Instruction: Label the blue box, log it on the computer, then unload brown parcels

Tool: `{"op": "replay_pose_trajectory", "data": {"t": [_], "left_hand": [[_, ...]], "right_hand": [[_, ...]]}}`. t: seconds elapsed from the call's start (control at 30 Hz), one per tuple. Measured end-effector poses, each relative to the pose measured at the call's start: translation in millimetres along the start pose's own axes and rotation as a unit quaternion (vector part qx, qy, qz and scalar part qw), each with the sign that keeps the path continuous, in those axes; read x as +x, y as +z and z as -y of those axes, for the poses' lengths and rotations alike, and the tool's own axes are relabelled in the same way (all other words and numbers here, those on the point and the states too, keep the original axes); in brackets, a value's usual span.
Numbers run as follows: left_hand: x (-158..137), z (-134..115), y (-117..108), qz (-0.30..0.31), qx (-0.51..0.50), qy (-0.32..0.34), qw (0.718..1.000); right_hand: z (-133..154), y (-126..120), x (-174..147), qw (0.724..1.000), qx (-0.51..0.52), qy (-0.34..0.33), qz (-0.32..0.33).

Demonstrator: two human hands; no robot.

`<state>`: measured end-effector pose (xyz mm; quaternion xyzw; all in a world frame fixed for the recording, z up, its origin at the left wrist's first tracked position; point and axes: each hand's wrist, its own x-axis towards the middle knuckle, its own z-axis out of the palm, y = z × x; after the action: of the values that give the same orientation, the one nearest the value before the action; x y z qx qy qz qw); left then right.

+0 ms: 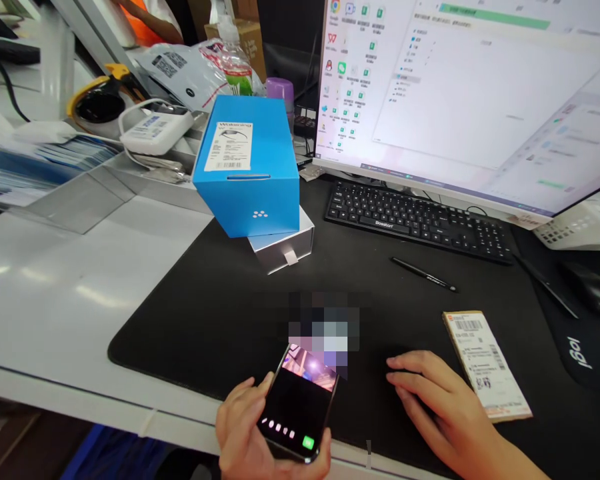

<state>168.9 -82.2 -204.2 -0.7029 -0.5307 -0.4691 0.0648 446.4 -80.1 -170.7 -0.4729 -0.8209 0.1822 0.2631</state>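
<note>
Black, slab-shaped smartphone (300,403), in the foreground, held above the near edge of the flat black desk mat (180,320); clock directions are taken from it, twelve pointing up the view. The left hand (245,430) is partly closed around the phone's lower end, digits against both long edges; the lit screen (293,407) bears a pink-toned picture (307,367) above a green button (308,443), and pixelation masks its upper end. At three o'clock, the right hand (440,403) is back upward, loosely open with fingers slightly bent, grasping nothing; contact of its fingertips with the mat cannot be judged. Just beyond this hand, between two and three, lies a brown-edged rectangular card (493,367) with a white printed face. A slender black pen (423,273) lies near two o'clock. Farther off, at twelve, is a small silver-grey box (304,243), overlapped by a large bright-blue carton (273,150) with a white sticker (229,148). Between one and two stretches a black rectangular keyboard (415,220); behind it, at one o'clock, stands a wide lit monitor (455,93).
</note>
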Motion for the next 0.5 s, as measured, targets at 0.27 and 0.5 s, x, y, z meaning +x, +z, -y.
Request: {"op": "replay_pose_trajectory", "data": {"t": [0.27, 0.5], "left_hand": [[-7, 0, -6, 0.078, 0.063, -0.054, 0.994], [-11, 0, -6, 0.142, 0.115, -0.083, 0.980]], "right_hand": [[6, 5, -1, 0.999, -0.018, -0.031, -0.009], [54, 20, 42, 0.984, -0.052, -0.169, 0.032]]}}
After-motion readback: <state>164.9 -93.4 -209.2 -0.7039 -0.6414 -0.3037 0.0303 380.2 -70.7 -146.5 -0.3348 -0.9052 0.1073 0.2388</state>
